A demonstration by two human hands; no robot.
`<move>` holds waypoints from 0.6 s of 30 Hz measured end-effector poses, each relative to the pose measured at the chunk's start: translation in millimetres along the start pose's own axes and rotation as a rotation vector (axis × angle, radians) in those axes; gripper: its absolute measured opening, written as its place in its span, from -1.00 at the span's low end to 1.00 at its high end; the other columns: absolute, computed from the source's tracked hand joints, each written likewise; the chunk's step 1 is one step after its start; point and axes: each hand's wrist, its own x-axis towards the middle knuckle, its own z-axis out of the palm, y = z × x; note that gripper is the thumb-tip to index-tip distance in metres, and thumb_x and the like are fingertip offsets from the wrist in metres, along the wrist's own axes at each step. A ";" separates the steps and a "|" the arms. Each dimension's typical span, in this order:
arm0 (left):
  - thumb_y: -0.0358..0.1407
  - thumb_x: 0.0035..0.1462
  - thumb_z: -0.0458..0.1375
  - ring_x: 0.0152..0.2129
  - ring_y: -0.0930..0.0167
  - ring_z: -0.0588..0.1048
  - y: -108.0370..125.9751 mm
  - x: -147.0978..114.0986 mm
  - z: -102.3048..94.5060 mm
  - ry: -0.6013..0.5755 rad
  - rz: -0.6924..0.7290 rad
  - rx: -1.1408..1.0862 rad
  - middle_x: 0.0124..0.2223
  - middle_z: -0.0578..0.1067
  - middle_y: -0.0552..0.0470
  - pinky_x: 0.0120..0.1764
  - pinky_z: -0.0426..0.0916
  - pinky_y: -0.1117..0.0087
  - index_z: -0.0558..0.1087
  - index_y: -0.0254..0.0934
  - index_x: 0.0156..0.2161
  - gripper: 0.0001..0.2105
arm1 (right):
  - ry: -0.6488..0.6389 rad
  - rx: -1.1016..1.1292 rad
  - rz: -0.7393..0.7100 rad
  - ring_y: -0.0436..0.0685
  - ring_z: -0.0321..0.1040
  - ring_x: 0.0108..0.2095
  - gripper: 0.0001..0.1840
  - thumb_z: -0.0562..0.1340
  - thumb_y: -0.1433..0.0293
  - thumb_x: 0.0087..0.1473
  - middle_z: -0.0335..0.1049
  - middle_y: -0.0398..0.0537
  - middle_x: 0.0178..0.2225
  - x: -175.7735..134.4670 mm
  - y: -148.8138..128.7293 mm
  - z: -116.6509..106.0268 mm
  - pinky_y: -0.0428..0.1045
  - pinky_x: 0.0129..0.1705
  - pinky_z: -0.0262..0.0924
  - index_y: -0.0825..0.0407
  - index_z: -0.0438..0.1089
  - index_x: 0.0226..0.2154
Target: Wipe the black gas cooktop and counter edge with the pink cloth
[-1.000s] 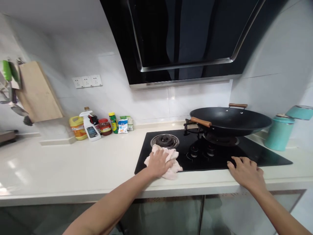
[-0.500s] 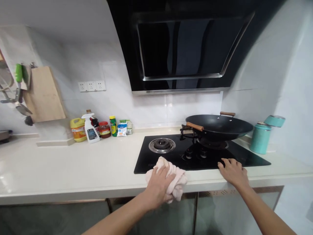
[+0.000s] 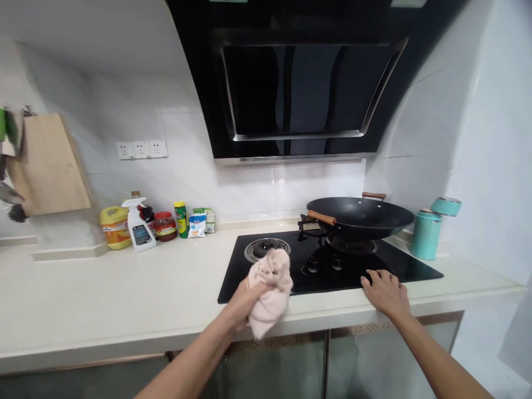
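Note:
My left hand (image 3: 246,301) grips a bunched pale pink cloth (image 3: 272,296), thumb over it, at the front left edge of the black gas stove (image 3: 257,282). The cloth covers part of the stove's left front; whether it touches the glass I cannot tell. My right hand (image 3: 386,292) rests palm down at the stove's front edge, fingers spread on the glass and counter. Behind it a black wok (image 3: 361,219) with wooden handles sits on the right burner. The left burner (image 3: 266,249) is bare, and two knobs (image 3: 324,263) stand between the burners.
A spray bottle (image 3: 140,227), a yellow jug (image 3: 115,228), a red-lidded jar (image 3: 165,226) and small packets (image 3: 197,224) line the wall. A teal canister (image 3: 426,235) stands right of the wok. The black range hood (image 3: 291,94) slants overhead; a cutting board (image 3: 50,163) hangs left.
My left hand has lifted the cloth and turned it over, shifting slightly left, with the thumb now on top. My right hand stays at the stove edge. The camera view has shifted slightly.

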 end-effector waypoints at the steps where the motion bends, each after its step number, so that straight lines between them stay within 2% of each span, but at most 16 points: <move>1: -0.10 0.10 0.22 -0.09 0.19 0.60 1.4 10.3 -6.1 -0.010 -0.040 -0.036 0.00 0.61 -0.20 -0.02 0.49 0.20 0.46 -0.33 0.11 -0.49 | 0.000 0.001 -0.002 0.40 0.09 0.25 -0.35 -0.13 0.08 0.29 0.23 0.13 0.22 -0.3 -0.3 -0.8 0.30 0.22 0.02 -0.02 0.34 0.23; 3: -0.06 0.13 0.18 -0.12 0.21 0.60 -3.5 29.5 -23.0 0.025 -0.054 0.103 -0.03 0.62 -0.20 -0.03 0.49 0.21 0.48 -0.35 0.08 -0.50 | 0.005 0.003 -0.004 0.39 0.10 0.25 -0.35 -0.13 0.09 0.29 0.23 0.13 0.22 -1.1 -1.0 -2.1 0.30 0.22 0.03 -0.02 0.34 0.22; 5: -0.11 0.07 0.21 -0.09 0.22 0.58 -13.9 44.1 -44.7 0.163 -0.013 0.380 -0.03 0.62 -0.13 0.01 0.47 0.21 0.50 -0.30 0.06 -0.53 | 0.016 0.004 -0.004 0.39 0.10 0.25 -0.36 -0.12 0.09 0.28 0.24 0.13 0.22 -1.6 -1.5 -2.5 0.29 0.22 0.03 -0.02 0.35 0.21; 7: -0.19 0.00 0.23 -0.06 0.20 0.56 -23.5 52.3 -67.4 0.296 0.014 0.546 -0.06 0.61 -0.10 0.06 0.44 0.17 0.49 -0.30 0.06 -0.52 | 0.027 0.008 -0.002 0.38 0.10 0.25 -0.36 -0.11 0.09 0.28 0.24 0.13 0.22 -1.3 -1.4 -1.5 0.29 0.22 0.03 -0.02 0.36 0.20; 9: -0.20 0.03 0.17 -0.12 0.20 0.57 -28.7 54.3 -86.5 0.357 0.020 0.594 -0.12 0.61 -0.11 0.05 0.44 0.13 0.48 -0.35 0.06 -0.53 | 0.030 0.018 -0.006 0.39 0.10 0.25 -0.36 -0.11 0.09 0.28 0.25 0.13 0.21 -0.4 -0.7 0.4 0.30 0.22 0.03 -0.03 0.36 0.20; 11: -0.20 0.11 0.09 -0.15 0.23 0.57 -29.4 51.3 -97.7 0.389 0.037 0.630 -0.11 0.59 -0.13 0.03 0.45 0.14 0.48 -0.36 0.07 -0.55 | 0.026 0.031 -0.010 0.40 0.11 0.24 -0.37 -0.10 0.08 0.27 0.25 0.12 0.20 0.6 0.4 2.1 0.31 0.22 0.03 -0.04 0.37 0.20; 14: -0.17 0.20 0.05 0.03 0.25 0.50 -25.6 42.7 -95.4 0.415 0.114 0.684 0.07 0.54 -0.12 0.15 0.37 0.17 0.48 -0.27 0.08 -0.59 | 0.021 0.043 -0.007 0.41 0.10 0.24 -0.36 -0.09 0.06 0.26 0.25 0.13 0.20 0.8 1.8 2.5 0.32 0.21 0.02 -0.04 0.37 0.19; 18: -0.13 0.28 0.05 0.24 0.21 0.33 -20.0 34.3 -64.5 0.392 0.380 0.931 0.27 0.40 -0.11 0.30 0.19 0.10 0.51 -0.17 0.10 -0.62 | 0.013 0.040 0.004 0.40 0.10 0.25 -0.34 -0.11 0.05 0.26 0.23 0.14 0.21 -0.5 1.5 0.0 0.31 0.21 0.03 -0.03 0.35 0.21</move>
